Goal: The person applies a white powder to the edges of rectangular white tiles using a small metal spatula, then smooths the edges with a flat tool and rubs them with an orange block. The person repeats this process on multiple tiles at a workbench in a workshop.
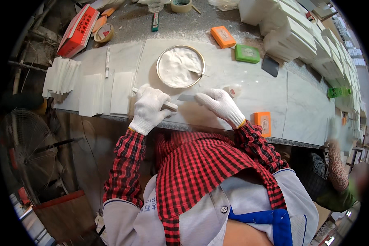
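My gloved left hand [147, 108] is closed around a thin white tile [170, 106], held with its narrow edge showing. In my gloved right hand [222, 105] is a flat grey scraper blade [186, 98], which points left toward the tile with a small gap between them. Beyond both hands stands a round tin [158, 69] of white paste, a small metal tool [196, 73] stuck in it. A small whitish round object [235, 90] lies just past my right hand.
White tiles [90, 96] lie at left beside a leaning row [62, 76]. Orange [223, 37] and green boxes [247, 53] sit at right, before tall white stacks [291, 39]. Another orange box [263, 124] is near the table edge. A person [336, 172] is at far right.
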Action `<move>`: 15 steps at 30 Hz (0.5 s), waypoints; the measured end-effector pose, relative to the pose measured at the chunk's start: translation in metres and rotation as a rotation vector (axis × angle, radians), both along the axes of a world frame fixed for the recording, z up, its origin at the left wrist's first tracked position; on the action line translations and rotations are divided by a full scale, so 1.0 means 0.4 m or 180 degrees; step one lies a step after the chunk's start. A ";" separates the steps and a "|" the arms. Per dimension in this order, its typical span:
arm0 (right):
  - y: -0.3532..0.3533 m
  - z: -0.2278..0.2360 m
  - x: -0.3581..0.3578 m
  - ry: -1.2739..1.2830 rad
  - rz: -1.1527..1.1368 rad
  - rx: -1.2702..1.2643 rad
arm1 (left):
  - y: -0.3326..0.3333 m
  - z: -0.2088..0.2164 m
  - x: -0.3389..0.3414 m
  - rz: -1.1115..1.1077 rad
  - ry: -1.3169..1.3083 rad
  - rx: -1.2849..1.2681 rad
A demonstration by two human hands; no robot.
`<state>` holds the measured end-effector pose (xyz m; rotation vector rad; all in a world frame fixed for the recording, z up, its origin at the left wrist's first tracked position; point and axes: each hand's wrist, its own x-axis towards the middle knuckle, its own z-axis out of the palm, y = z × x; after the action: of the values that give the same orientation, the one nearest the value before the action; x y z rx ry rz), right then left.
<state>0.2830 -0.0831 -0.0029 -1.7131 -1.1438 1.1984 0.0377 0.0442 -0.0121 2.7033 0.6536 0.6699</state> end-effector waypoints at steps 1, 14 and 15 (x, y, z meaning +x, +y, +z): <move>0.008 -0.008 -0.004 -0.0076 0.0029 0.0117 | -0.005 -0.006 0.000 0.0039 -0.0098 0.0001; 0.091 -0.016 -0.044 -0.0542 0.0879 0.0489 | 0.000 -0.016 -0.026 0.0025 -0.0113 -0.0223; 0.095 -0.015 -0.046 -0.0556 0.0902 0.0533 | 0.002 -0.014 -0.031 0.0011 -0.0134 -0.0207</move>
<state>0.2645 -0.0449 -0.0090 -1.5893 -1.5896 1.0964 0.0255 0.0451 -0.0175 2.6219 0.6584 0.6923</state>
